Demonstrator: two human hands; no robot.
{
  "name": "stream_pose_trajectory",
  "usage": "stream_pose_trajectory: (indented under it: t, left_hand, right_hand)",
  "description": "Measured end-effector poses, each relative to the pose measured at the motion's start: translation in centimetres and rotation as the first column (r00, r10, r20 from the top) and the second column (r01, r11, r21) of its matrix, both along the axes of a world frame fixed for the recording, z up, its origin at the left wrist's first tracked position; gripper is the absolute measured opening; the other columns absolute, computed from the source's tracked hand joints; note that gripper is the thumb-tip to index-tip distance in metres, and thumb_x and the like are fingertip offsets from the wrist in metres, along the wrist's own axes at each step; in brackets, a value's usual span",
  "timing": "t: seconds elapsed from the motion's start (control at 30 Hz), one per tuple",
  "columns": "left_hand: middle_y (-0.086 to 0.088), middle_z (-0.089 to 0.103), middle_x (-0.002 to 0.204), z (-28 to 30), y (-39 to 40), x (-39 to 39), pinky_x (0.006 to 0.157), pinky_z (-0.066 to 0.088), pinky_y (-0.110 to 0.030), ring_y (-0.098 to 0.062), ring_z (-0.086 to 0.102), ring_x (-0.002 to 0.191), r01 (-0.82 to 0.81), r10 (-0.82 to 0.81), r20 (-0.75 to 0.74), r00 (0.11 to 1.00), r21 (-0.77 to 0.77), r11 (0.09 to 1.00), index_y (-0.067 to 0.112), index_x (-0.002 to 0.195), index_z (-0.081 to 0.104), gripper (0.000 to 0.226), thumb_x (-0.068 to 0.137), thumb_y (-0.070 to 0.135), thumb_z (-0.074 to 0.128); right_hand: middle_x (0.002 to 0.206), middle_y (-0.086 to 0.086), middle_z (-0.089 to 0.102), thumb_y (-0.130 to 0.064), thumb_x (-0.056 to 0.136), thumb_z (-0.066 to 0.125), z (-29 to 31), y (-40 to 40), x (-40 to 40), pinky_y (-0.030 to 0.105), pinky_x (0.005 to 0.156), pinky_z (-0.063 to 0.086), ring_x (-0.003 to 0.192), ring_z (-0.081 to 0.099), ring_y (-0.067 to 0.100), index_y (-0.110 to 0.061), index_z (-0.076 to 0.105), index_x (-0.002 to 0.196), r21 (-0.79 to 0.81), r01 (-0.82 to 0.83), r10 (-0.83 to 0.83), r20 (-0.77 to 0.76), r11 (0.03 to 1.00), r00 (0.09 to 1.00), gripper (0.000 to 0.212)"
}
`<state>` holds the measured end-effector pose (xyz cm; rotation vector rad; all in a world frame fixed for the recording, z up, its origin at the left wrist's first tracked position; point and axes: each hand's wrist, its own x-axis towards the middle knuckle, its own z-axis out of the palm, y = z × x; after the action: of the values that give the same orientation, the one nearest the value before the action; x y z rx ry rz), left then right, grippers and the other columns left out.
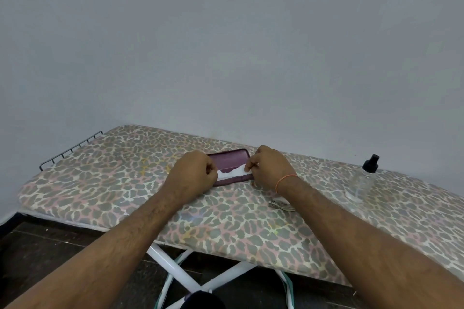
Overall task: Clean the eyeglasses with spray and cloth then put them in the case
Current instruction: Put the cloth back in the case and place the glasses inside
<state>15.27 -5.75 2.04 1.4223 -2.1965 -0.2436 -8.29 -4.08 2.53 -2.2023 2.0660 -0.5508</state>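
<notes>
Cloth [232, 172] stretched between left hand [194, 173] and right hand [267, 167].

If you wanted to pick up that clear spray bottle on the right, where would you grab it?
Probably around the clear body of the spray bottle, below its black nozzle, coming from the near side with the right hand. It stands upright on the ironing board, apart from the case, so a sideways wrap looks unobstructed.

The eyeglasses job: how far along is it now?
Done: cannot tell about cleaning. In hand: left hand and right hand hold the white cloth stretched over the open purple case. Left: the eyeglasses lie outside the case; the spray bottle stands apart.
</notes>
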Motion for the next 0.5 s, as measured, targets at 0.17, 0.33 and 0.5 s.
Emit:
stream_pose_trajectory:
  t: [0.17, 0.33, 0.5]
  left_hand:
    - [-0.008, 0.069, 0.085, -0.3, -0.1, 0.0, 0.069, 0.058, -0.040, -0.023, 0.067, 0.071, 0.005, -0.004, 0.013, 1.000, -0.083, 0.997, 0.013, 0.078, 0.079, 0.049, 0.105, 0.048, 0.058]
    - [0.010, 0.063, 0.121, -0.1, 0.3, 0.8, 0.080, 0.058, -0.036, -0.009, 0.062, 0.092, 0.255, -0.236, 0.120, 0.964, -0.170, 0.952, 0.024, 0.121, 0.078, 0.036, 0.105, 0.050, 0.059]
    - [0.012, 0.066, 0.109, -0.6, 0.9, 1.2, 0.076, 0.059, -0.038, -0.011, 0.064, 0.093, 0.246, -0.200, 0.254, 0.946, -0.160, 0.956, 0.032, 0.121, 0.079, 0.036, 0.105, 0.053, 0.055]
  right_hand:
    - [0.113, 0.002, 0.057, -0.011, 0.098, 0.051, 0.7, 0.4, 0.1, 0.040, 0.092, 0.050, 0.109, 0.051, 0.028, -0.022, 0.083, 0.093, 0.019, -0.009, 0.010, -0.069, 1.000, 0.998, 0.035]
    - [0.121, 0.001, 0.066, -0.011, 0.100, 0.046, 0.8, 0.5, -0.3, 0.043, 0.095, 0.049, 0.111, 0.052, 0.029, -0.018, 0.079, 0.112, -0.052, -0.064, 0.059, -0.079, 0.997, 0.995, 0.036]
    - [0.126, -0.009, 0.073, -0.022, 0.101, 0.044, 1.0, 1.2, -0.7, 0.045, 0.099, 0.050, 0.115, 0.048, 0.020, -0.030, 0.076, 0.126, 0.131, -0.125, 0.146, -0.167, 0.983, 0.975, 0.042]
